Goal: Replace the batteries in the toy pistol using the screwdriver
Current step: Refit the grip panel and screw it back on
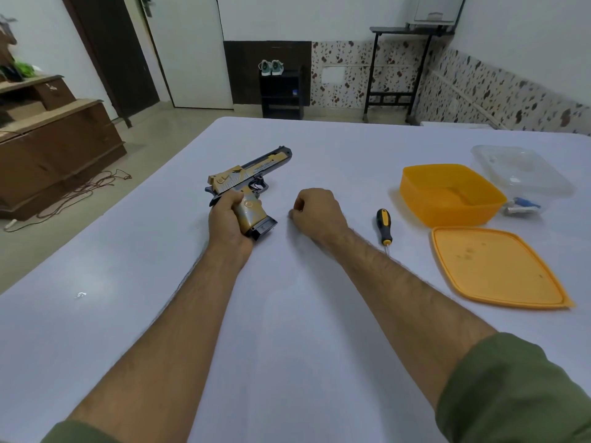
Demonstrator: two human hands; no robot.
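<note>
Toy pistol [248,183], a gold-and-dark-grey plastic handgun, lies on its side on the white sheet-covered tabletop [287,314], barrel pointing away toward the far edge and the black base of its grip turned toward the person. The left hand [228,220] is wrapped around the grip, fingers closed on it and thumb lying up along its back, holding the gun flat against the sheet. Just to the right, apart from the pistol, the right hand [316,214] rests on the sheet curled into a loose fist; whether anything small is pinched inside it cannot be told.

Farther right lies the black-and-yellow-handled screwdriver [383,225], handle away and thin shaft pointing back toward the person, untouched. Beyond it stand an open orange plastic tub [415,199], its flat orange lid [495,266] lying nearer, and a clear plastic container [524,174] with small blue-and-white items beside it, too small to name.

The work looks barely begun: no cover appears open and the tool is not in hand. The likely troubles are these: a tiny cover screw rolling off and vanishing on the pale sheet unless dropped into the tub; the driver tip slipping out of the screw head if the gun shifts on the soft cloth; and the thin shaft pricking the reaching hand, since it points at the person.
</note>
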